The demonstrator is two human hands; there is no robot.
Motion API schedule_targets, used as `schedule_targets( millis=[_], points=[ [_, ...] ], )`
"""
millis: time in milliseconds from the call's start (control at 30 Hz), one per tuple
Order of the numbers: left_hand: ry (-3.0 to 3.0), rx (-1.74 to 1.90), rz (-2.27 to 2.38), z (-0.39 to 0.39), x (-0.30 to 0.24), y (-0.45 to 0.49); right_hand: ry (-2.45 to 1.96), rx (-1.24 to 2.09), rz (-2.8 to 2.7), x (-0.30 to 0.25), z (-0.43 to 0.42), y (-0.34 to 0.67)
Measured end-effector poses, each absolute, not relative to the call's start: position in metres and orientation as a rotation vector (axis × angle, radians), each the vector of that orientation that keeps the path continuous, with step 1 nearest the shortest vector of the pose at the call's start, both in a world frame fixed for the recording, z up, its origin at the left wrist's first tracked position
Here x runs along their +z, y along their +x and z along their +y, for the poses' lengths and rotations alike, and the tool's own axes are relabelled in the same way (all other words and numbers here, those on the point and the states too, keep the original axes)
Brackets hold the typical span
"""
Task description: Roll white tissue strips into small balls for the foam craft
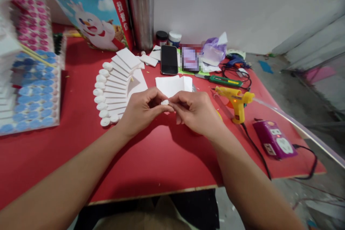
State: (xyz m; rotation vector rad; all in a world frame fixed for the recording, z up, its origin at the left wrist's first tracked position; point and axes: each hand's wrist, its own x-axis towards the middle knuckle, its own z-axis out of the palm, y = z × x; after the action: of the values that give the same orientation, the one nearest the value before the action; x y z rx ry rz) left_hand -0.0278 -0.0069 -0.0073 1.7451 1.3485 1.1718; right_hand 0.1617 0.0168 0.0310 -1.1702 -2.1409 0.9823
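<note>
Between my fingertips, over the middle of the red table, is a small white rolled piece (pixel 165 102) that looks like a flower. My left hand (pixel 142 107) pinches it from the left, thumb and fingers closed. From the right, my right hand (pixel 194 109) closes its fingertips against the same piece. Just behind my hands lies a folded white sheet (pixel 174 84). Left of my left hand, several white strips (pixel 115 88) fan out, with white rolled flowers (pixel 100 92) at their outer ends.
A yellow glue gun (pixel 235 102) with a long clear stick stands at right, near a purple power socket box (pixel 275 140). Behind are a green-handled tool (pixel 225 81), a black phone (pixel 169 60) and a steel bottle (pixel 142 12). Blue and pink rolled flowers (pixel 35 93) fill the left side.
</note>
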Motion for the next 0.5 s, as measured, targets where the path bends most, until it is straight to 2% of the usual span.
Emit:
schedule_targets(
  millis=[500],
  points=[
    [1.499,1.044,1.213,-0.006,0.0,-0.024,-1.285,0.984,-2.048,0.027,0.027,0.168]
  ],
)
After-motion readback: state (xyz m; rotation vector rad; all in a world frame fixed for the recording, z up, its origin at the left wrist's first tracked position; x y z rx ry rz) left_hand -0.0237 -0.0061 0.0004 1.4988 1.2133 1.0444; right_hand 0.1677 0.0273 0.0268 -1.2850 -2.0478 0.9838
